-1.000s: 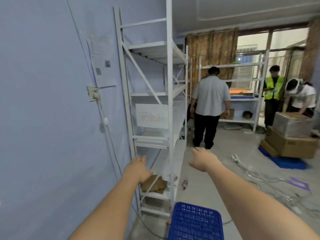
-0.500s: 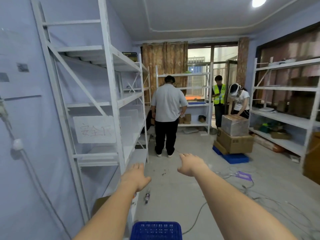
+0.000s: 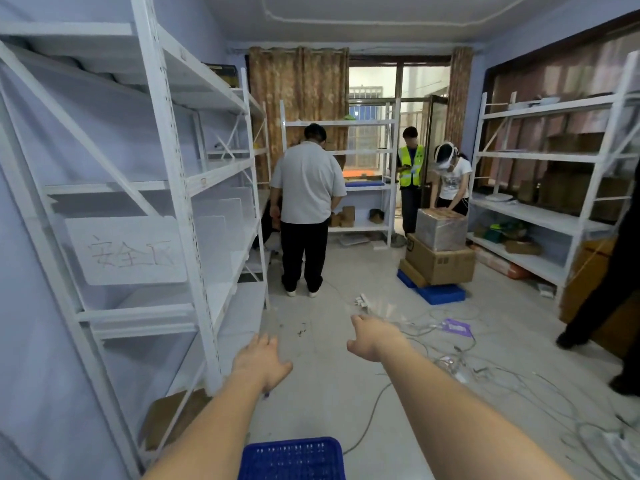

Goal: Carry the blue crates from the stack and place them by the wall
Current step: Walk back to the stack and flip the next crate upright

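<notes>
Both arms reach forward over the floor point(image 3: 329, 393) and carry nothing. The left hand point(image 3: 261, 358) hangs palm down with its fingers straight and slightly apart, just beside the foot of the white shelving rack point(image 3: 180, 209) that lines the left wall. The right hand point(image 3: 372, 337) is further out, fingers loosely extended and apart, above bare concrete.

1 blue crate point(image 3: 292, 459) sits on the floor at the bottom edge of the view, between the forearms and near the rack's front corner. By my reading it is already set down near the wall, so at least 1 carry looks finished. The stack itself is not in view, so I cannot tell how many crates are left. Another blue crate-like base point(image 3: 440, 293) lies on the floor further in, under cardboard boxes point(image 3: 440, 263); whether it belongs to the task is unclear.

A white board point(image 3: 126, 251) leaning in the rack bears red handwritten characters that appear to read "安全区". The lower box shows dark printed marks, too small to read.
</notes>
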